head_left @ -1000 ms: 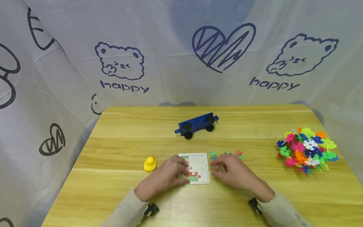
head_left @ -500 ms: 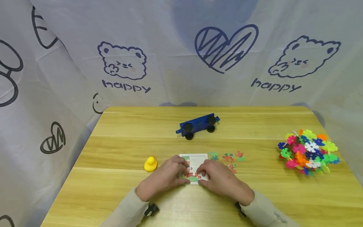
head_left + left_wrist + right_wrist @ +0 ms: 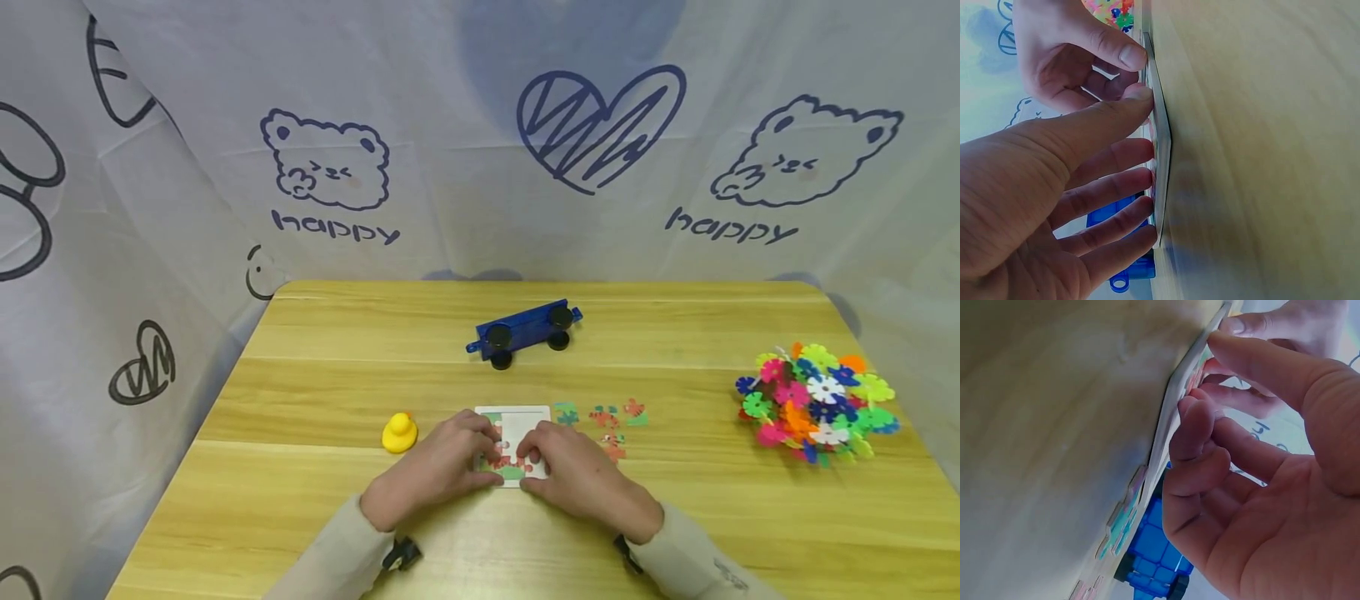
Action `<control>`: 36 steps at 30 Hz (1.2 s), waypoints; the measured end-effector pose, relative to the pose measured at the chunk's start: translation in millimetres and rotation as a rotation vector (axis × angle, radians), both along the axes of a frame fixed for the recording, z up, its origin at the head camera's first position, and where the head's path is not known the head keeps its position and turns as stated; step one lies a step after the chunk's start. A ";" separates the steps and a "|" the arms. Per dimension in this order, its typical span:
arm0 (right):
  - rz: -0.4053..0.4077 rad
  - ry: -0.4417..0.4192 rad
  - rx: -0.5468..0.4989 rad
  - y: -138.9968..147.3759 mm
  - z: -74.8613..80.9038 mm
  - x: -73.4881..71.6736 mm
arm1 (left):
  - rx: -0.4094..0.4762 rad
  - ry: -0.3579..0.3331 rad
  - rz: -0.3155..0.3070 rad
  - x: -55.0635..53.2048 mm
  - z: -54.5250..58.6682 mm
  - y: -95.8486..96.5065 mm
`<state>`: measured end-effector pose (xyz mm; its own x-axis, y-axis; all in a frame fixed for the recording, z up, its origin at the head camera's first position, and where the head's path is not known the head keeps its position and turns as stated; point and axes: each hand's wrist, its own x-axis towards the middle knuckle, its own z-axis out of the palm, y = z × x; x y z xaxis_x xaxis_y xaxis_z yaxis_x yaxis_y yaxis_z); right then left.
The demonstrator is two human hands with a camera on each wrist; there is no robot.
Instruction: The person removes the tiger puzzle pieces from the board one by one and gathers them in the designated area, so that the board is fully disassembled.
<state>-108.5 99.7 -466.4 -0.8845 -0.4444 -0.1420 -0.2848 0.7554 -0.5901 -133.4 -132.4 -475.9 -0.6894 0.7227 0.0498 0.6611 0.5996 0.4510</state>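
Head view, puzzle board (image 3: 513,431) between left grip (image 3: 442,462), wide, and right grip (image 3: 581,472), hold unclear

Puzzle tray (image 3: 514,433) partly hidden by left fingers (image 3: 472,424), right fingers (image 3: 542,436); sleeves (image 3: 337,546) cut by head view's bottom edge.

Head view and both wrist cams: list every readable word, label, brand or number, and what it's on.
"happy": backdrop cloth, under the left bear drawing.
"happy": same cloth, under the right bear drawing.
Too small to read: dark mark on the right sleeve.
Right wrist view: cloth lettering partly hidden, not readable whole.
No text readable on the puzzle board or blue toy.
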 end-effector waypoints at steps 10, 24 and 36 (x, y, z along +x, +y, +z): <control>0.002 -0.032 -0.097 3.9 -3.2 -8.1 | 0.006 -0.001 0.002 0.8 1.1 1.0; 0.051 -0.099 -0.228 11.9 -8.0 -12.3 | 0.016 -0.001 -0.003 0.0 1.4 1.2; 0.005 -0.137 -0.320 37.1 4.9 -8.8 | 0.013 0.003 0.000 0.1 -0.9 1.0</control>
<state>-117.3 136.8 -461.4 -0.8648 -0.4895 -0.1117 -0.1898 0.5247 -0.8298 -133.3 -131.4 -476.8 -0.6895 0.7217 0.0613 0.6623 0.5940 0.4566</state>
